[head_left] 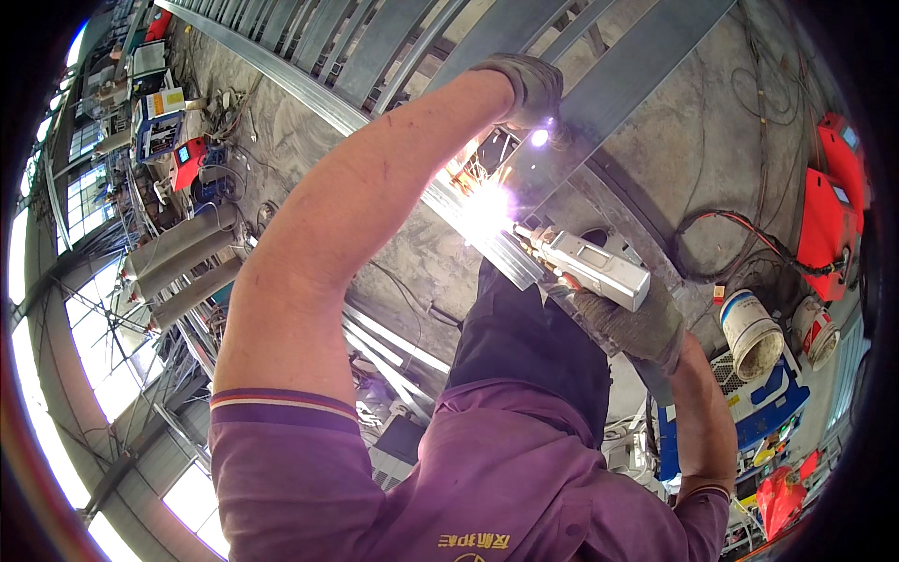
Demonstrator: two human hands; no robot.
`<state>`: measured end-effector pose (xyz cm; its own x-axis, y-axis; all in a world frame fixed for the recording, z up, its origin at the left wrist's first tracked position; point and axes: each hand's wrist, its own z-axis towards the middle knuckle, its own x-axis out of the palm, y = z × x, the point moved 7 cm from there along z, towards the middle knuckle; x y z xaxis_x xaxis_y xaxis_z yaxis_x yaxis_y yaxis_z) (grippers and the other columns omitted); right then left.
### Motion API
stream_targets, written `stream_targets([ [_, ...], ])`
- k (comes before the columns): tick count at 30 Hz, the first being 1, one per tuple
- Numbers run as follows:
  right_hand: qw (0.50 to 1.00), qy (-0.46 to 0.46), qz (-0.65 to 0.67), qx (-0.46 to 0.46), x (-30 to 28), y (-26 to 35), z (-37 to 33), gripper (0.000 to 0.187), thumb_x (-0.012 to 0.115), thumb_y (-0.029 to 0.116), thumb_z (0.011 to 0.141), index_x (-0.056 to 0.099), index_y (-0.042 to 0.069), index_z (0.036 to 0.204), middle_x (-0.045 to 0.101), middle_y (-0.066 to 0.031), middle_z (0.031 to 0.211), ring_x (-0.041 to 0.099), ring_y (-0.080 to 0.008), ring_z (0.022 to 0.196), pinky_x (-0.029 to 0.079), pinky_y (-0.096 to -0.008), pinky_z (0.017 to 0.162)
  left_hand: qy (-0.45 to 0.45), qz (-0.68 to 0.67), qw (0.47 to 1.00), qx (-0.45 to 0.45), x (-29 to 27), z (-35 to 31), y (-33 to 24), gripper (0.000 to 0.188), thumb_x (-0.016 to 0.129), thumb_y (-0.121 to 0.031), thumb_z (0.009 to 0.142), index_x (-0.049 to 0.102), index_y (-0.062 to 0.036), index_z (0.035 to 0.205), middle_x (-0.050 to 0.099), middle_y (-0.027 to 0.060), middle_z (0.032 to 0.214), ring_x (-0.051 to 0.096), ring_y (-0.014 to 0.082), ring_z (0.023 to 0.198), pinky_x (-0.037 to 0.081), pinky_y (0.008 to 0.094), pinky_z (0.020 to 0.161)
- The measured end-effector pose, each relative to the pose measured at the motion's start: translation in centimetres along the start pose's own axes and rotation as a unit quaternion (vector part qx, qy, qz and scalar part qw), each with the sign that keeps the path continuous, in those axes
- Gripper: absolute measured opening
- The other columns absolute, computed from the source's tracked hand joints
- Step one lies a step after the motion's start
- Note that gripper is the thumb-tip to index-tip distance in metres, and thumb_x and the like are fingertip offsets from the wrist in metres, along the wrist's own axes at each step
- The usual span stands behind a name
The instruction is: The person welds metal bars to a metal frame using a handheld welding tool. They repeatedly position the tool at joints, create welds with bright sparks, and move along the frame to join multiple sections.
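Foreground arm: Closest to us, the person's bare left arm (300, 253) stretches from a purple sleeve (290, 468) across the workpiece.
Right hand: Gloved and closed firmly around a silver, boxy welding gun (599, 267), the right hand (637, 323) sits below and to the right of the glare.
Left hand: At the far side, the gloved left hand (532, 89) curls over the metalwork beside a wide steel plate (646, 80); its fingertips are hidden, so we cannot tell what, if anything, it grips.
Steel rail: We see the galvanised steel rail (506, 260) run from upper left to lower right, ending just above the dark trousers (524, 347), with grey slats (375, 61) set crosswise.
Arc and aim: Everything turns, we judge, on the gun's nose, which points up and left at the white arc (489, 208) near the rail's closer end; glare hides any contact. Of the two hands, the left appears slightly nearer the arc.
Shop floor: Red machine cabinets (822, 220) and a stained bucket (752, 337) stand right.
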<state>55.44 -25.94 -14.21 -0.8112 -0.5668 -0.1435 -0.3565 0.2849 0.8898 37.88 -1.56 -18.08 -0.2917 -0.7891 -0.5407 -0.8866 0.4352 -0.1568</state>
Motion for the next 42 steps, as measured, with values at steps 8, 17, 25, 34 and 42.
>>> stream_targets([
  [8, 1.000, 0.000, -0.010, -0.002, -0.4, 0.9, -0.3, 0.037, 0.087, 0.030, 0.103, 0.082, 0.012, 0.135, 0.086, -0.0113, 0.126, 0.083, -0.0286, 0.116, 0.067, -0.0406, 0.094, -0.006, 0.024, 1.000, -0.004, -0.1, 0.4, 0.0, 0.055, 0.080, -0.059, 0.096, 0.088, -0.0106, 0.120, 0.083, 0.0119, 0.095, 0.079, 0.0277, 0.090, 0.062, 0.0478, 0.086],
  [17, 1.000, -0.003, -0.005, -0.003, -0.7, 0.8, -0.7, 0.037, 0.087, 0.028, 0.104, 0.081, 0.012, 0.136, 0.086, -0.0112, 0.126, 0.084, -0.0272, 0.117, 0.068, -0.0394, 0.094, 0.030, 0.019, 0.999, -0.017, -0.5, 0.1, -0.4, 0.056, 0.081, -0.058, 0.094, 0.088, -0.0100, 0.122, 0.084, 0.0132, 0.097, 0.079, 0.0280, 0.091, 0.062, 0.0487, 0.086],
  [25, 1.000, 0.004, 0.001, 0.004, -0.6, 1.0, -0.8, 0.037, 0.087, 0.025, 0.104, 0.080, 0.011, 0.138, 0.086, -0.0109, 0.128, 0.084, -0.0264, 0.117, 0.068, -0.0380, 0.095, 0.017, 0.035, 0.999, -0.003, 0.6, 1.3, 0.4, 0.055, 0.081, -0.057, 0.095, 0.088, -0.0109, 0.124, 0.085, 0.0139, 0.099, 0.080, 0.0276, 0.089, 0.063, 0.0475, 0.084],
  [34, 1.000, -0.011, 0.002, -0.004, -0.6, 0.2, -1.4, 0.039, 0.087, 0.027, 0.104, 0.080, 0.010, 0.138, 0.086, -0.0117, 0.128, 0.083, -0.0275, 0.119, 0.068, -0.0385, 0.095, 0.013, -0.004, 1.000, -0.010, -0.2, 0.0, -0.1, 0.049, 0.077, -0.049, 0.099, 0.088, -0.0012, 0.102, 0.082, 0.0164, 0.092, 0.080, 0.0345, 0.092, 0.062, 0.0554, 0.087],
  [42, 1.000, 0.002, -0.006, 0.011, -0.6, -0.1, -1.7, 0.038, 0.085, 0.028, 0.104, 0.080, 0.010, 0.137, 0.085, -0.0133, 0.127, 0.084, -0.0291, 0.117, 0.068, -0.0407, 0.094, 0.040, 0.036, 0.998, -0.019, -0.4, 0.2, -0.2, 0.061, 0.080, -0.059, 0.096, 0.087, -0.0076, 0.126, 0.083, 0.0152, 0.096, 0.080, 0.0275, 0.086, 0.063, 0.0467, 0.079],
])
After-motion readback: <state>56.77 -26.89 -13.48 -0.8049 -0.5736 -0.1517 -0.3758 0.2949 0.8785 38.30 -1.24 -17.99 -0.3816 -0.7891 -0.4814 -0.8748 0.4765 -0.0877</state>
